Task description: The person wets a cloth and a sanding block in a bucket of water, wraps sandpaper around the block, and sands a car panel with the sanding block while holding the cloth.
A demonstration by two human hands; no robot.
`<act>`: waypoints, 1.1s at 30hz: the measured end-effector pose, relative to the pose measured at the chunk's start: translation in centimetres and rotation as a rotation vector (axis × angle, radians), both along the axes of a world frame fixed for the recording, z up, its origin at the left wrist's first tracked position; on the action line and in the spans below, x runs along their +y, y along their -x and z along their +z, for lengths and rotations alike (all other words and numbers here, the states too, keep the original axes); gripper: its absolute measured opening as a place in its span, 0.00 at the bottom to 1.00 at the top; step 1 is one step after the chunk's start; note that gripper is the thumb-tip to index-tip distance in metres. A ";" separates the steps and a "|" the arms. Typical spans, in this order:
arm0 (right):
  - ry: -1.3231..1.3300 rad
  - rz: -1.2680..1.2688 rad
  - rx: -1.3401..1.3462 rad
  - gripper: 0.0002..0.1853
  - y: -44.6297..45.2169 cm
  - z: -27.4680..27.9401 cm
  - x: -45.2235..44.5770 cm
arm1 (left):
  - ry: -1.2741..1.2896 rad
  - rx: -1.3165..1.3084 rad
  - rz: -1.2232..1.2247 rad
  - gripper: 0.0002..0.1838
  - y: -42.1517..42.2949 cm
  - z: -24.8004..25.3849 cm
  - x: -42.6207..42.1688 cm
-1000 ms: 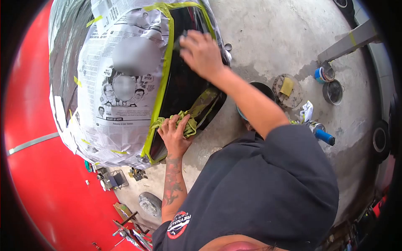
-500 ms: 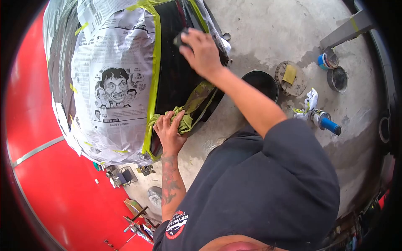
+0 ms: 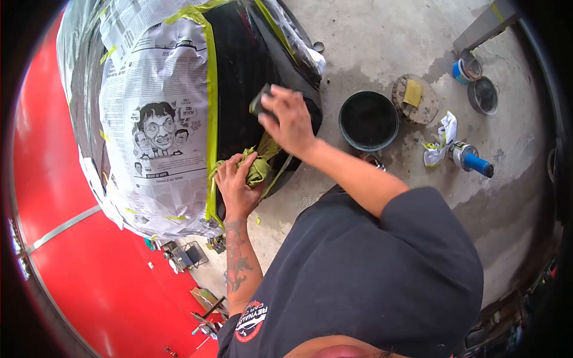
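Note:
A glossy black car panel (image 3: 236,65) curves in front of me, bordered by yellow-green masking tape (image 3: 211,83). Newspaper (image 3: 179,71) covers the body to its left. My right hand (image 3: 290,122) grips a small dark block, probably a sanding block (image 3: 258,102), over the middle of the panel; whether its face touches the surface I cannot tell. Lower down, my left hand (image 3: 237,186) is closed around a crumpled green cloth (image 3: 258,172) near the taped lower edge. Part of the cloth lies hidden under the fingers.
A black bucket of dark liquid (image 3: 369,122) stands on the concrete to the right. Past it are a round slab (image 3: 427,107) with a yellow pad (image 3: 412,93), an open tin (image 3: 482,95), a blue-labelled can (image 3: 467,70) and a can with a blue roll (image 3: 477,165).
My right hand has come down the panel towards me with the block. My left hand stays near the lower edge with the cloth. The bucket, partly covered by my arm before, now shows whole.

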State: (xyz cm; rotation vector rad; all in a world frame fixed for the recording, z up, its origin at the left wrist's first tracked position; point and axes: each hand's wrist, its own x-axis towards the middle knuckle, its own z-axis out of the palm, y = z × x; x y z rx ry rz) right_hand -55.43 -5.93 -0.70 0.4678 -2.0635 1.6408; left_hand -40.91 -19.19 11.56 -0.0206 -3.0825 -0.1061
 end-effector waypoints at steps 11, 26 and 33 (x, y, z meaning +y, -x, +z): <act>0.089 -0.028 -0.172 0.20 0.7 -1.6 0.5 | -0.044 0.146 -0.033 0.36 -0.6 -0.3 -1.3; 0.126 0.061 -0.157 0.20 2.2 -2.2 1.5 | -0.037 0.069 0.000 0.35 0.5 -0.1 -1.0; 0.099 -0.015 -0.063 0.19 15.9 0.0 -1.7 | -0.040 0.095 0.014 0.34 0.7 -0.2 -0.7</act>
